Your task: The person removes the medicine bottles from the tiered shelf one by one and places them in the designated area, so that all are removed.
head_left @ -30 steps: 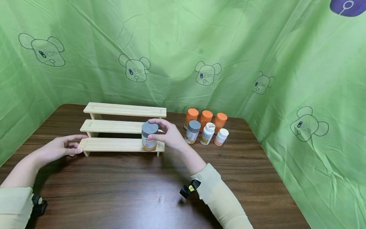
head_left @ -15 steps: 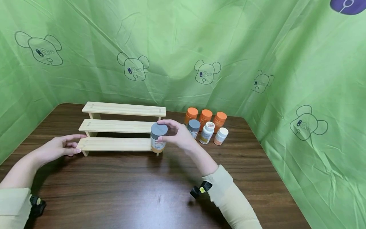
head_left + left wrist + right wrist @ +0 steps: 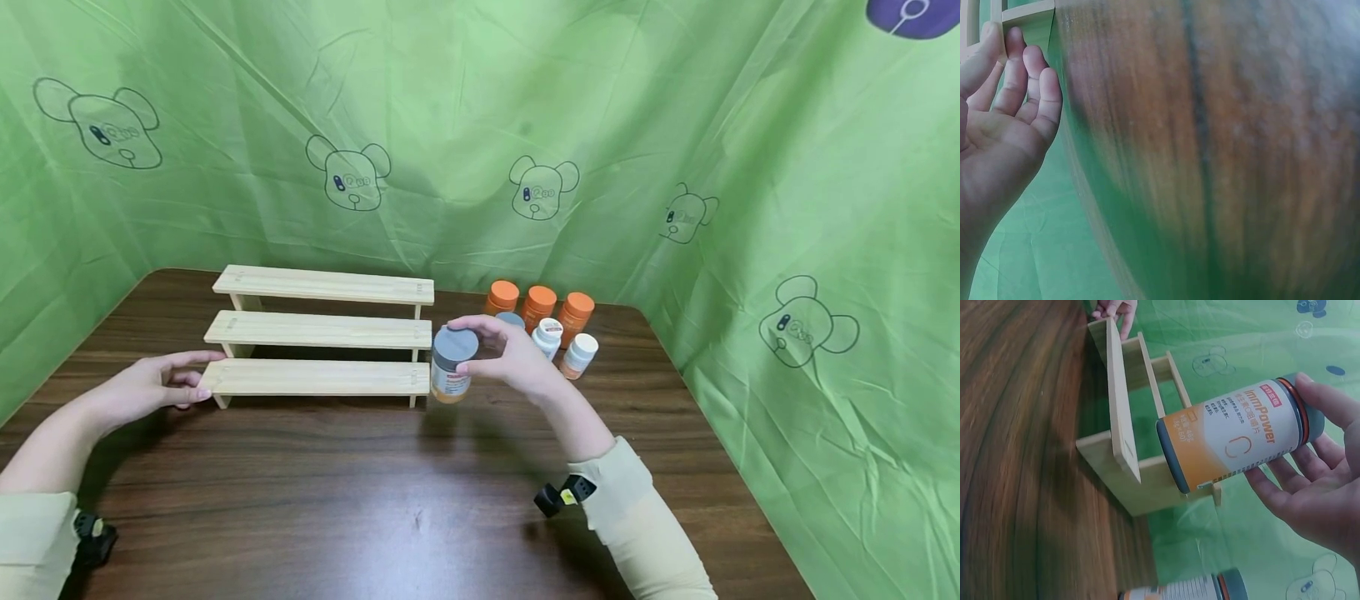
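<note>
In the head view, my right hand (image 3: 513, 358) grips a grey-lidded supplement bottle (image 3: 450, 382) near its lid, just off the right end of a three-step wooden display rack (image 3: 315, 377). The right wrist view shows the bottle's white and orange label (image 3: 1235, 434) reading "immPower", with the thumb on the lid and fingers along the side. At the rack's left end, my left hand (image 3: 153, 389) pinches the lowest step between thumb and index finger. Its other fingers curl loosely in the left wrist view, beside the rack end (image 3: 1029, 12).
Right of the rack stand three orange-lidded bottles (image 3: 577, 317), two white-lidded bottles (image 3: 580, 357) and another grey-lidded bottle (image 3: 511, 319), partly hidden by my right hand. A green curtain (image 3: 465, 100) with bear drawings encloses the dark wooden table (image 3: 375, 500).
My right hand has carried the grey-lidded bottle rightward, from in front of the lowest step's right part to beyond the rack's end. The left hand stays on the rack.
</note>
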`<action>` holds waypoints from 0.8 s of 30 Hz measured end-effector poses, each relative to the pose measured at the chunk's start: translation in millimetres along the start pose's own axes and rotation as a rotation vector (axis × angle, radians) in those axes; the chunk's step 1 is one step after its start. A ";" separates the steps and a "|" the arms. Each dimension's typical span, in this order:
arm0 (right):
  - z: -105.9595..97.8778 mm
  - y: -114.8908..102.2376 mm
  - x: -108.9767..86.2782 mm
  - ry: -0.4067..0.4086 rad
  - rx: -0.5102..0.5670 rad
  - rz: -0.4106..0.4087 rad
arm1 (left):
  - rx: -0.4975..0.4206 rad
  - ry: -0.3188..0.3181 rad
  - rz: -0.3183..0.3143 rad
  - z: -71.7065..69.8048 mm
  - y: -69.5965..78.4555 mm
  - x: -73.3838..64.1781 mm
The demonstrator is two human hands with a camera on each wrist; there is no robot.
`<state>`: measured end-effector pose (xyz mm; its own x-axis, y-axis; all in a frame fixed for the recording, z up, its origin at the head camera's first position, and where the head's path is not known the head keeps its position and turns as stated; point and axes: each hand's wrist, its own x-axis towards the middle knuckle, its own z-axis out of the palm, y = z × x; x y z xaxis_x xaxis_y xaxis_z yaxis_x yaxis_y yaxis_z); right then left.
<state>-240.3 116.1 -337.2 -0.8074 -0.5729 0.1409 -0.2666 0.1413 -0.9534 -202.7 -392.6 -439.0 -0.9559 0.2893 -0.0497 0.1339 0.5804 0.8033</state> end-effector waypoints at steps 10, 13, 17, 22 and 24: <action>-26.2 9.6 -13.7 -0.004 0.003 -0.002 | 0.012 -0.001 0.000 -1.1 0.1 0.4; -33.4 16.1 -16.8 0.004 0.012 0.006 | 0.018 -0.003 -0.002 -1.3 0.7 0.3; -40.3 24.1 -20.8 0.037 -0.002 0.026 | 0.022 -0.002 0.001 -1.1 0.7 0.6; -46.5 34.9 -26.4 0.078 -0.010 0.058 | 0.021 -0.002 0.009 -0.2 -1.1 1.6; -48.4 38.6 -28.9 0.088 -0.004 0.066 | 0.028 -0.003 0.013 -0.1 -1.6 1.8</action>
<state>-252.7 177.2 -365.2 -0.8663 -0.4893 0.1004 -0.2128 0.1796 -0.9604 -204.7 -393.1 -440.2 -0.9534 0.2991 -0.0411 0.1536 0.5979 0.7867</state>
